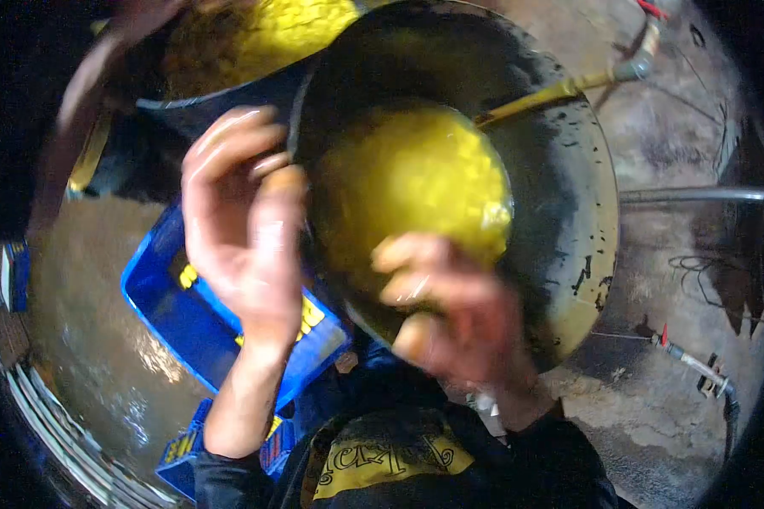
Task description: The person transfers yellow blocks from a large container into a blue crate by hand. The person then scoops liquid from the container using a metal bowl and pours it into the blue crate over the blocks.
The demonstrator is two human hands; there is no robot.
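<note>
While my left hand (233, 242) and right hand (463, 310) hung half-spread, small wet yellow chunks (475, 182) looked slippery, best scooped from beneath.

left hand (250, 229): half-curled, beside basin (560, 212) | right hand (463, 314): blurred, over basin | yellow pieces (407, 170): in basin

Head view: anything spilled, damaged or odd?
The basin has dark patches on its pale rim, at picture right: worn coating or grime, can't tell which. The floor at picture left shines as if wet, possibly a spill; source not visible.
</note>
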